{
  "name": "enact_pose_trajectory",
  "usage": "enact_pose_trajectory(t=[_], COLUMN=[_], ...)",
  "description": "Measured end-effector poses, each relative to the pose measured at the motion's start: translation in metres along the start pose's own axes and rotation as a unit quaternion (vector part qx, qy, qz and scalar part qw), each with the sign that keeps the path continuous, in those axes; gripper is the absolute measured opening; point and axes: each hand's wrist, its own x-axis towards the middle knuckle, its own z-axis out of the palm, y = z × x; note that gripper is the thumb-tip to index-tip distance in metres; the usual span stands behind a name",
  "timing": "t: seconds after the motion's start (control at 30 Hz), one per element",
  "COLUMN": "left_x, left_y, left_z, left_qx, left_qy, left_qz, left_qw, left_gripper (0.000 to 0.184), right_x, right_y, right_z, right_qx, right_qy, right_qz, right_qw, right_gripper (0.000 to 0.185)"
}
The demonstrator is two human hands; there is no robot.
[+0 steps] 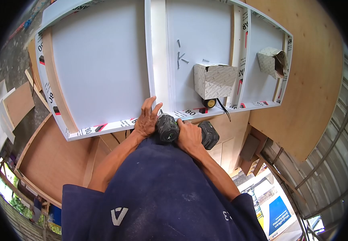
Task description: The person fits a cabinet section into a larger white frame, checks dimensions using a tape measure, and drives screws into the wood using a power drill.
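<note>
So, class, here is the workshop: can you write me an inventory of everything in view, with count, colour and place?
Frame: one, white, across the top centre
Screws: about five, grey, middle compartment
Cartons: two, whitish patterned, middle and right compartments
Round object: one, yellow and black, below the middle carton
Drill: one, black and grey, in the right hand
Plywood sheet: one, tan, right
Wooden case: one, brown, lower left
Loose boards: several, white and brown, far left
Metal sheeting: grey, far right
Printed panel: one, blue and white, lower right
Shirt: one, navy, bottom centre
Left hand: one, at the frame's near edge
Right hand: one, gripping the drill
</note>
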Motion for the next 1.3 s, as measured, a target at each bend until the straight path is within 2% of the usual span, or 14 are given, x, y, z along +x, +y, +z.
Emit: enact_pose_trajectory(t=[0.2, 0.33, 0.4, 0.43, 0.5, 0.57, 0.67, 0.73, 0.77, 0.8, 0.87, 1.07, 1.17, 1.3], left_x=[0.000, -0.002, -0.004, -0.004, -0.005, -0.003, -0.002, -0.003, -0.004, -0.002, -0.004, 0.000, 0.001, 0.006], left_y=[-0.001, -0.002, -0.003, -0.003, -0.001, 0.000, 0.003, 0.002, 0.002, 0.001, 0.002, 0.007, 0.007, 0.013], left_z=[0.001, 0.000, 0.001, 0.002, 0.001, 0.000, -0.005, 0.002, 0.003, 0.000, 0.000, -0.001, -0.005, -0.016], left_qx=[-0.001, -0.003, -0.013, 0.001, 0.022, 0.014, -0.005, -0.033, -0.036, -0.039, -0.016, -0.023, -0.038, -0.067], left_qy=[0.000, -0.012, -0.013, -0.012, -0.006, -0.002, -0.018, 0.009, 0.010, 0.008, -0.008, 0.062, 0.062, 0.087], left_qz=[-0.001, 0.001, -0.002, -0.004, -0.007, 0.002, -0.010, 0.035, 0.028, 0.018, 0.035, 0.051, 0.035, 0.046], left_qw=[1.000, 1.000, 1.000, 1.000, 1.000, 1.000, 1.000, 0.999, 0.999, 0.999, 0.999, 0.997, 0.997, 0.993], left_gripper=[0.077, 0.070, 0.065, 0.064, 0.063, 0.063, 0.064, 0.064, 0.064, 0.063, 0.063, 0.052, 0.046, 0.038], right_x=[0.004, 0.009, 0.004, 0.003, -0.001, 0.000, -0.006, -0.003, -0.004, -0.001, 0.000, -0.007, -0.026, -0.080], right_y=[0.002, 0.001, -0.002, -0.002, -0.001, -0.007, -0.008, -0.003, -0.004, -0.003, 0.001, 0.014, 0.019, 0.030], right_z=[-0.010, -0.015, -0.014, -0.014, -0.014, -0.012, -0.002, -0.003, 0.000, -0.002, 0.001, 0.015, 0.033, 0.041], right_qx=[-0.016, -0.041, -0.032, -0.033, -0.008, -0.011, -0.020, 0.024, 0.011, 0.016, -0.037, -0.076, -0.013, 0.148], right_qy=[-0.018, -0.041, -0.025, -0.026, -0.005, 0.008, 0.039, 0.034, 0.057, 0.075, 0.075, 0.109, 0.169, 0.252], right_qz=[-0.017, -0.038, -0.011, -0.028, -0.023, -0.029, 0.016, 0.008, -0.004, 0.005, -0.038, -0.082, -0.106, -0.070], right_qw=[1.000, 0.998, 0.999, 0.999, 1.000, 0.999, 0.999, 0.999, 0.998, 0.997, 0.996, 0.988, 0.980, 0.954], right_gripper=[0.037, 0.044, 0.046, 0.046, 0.037, 0.038, 0.038, 0.031, 0.026, 0.026, 0.028, 0.030, 0.030, 0.027])
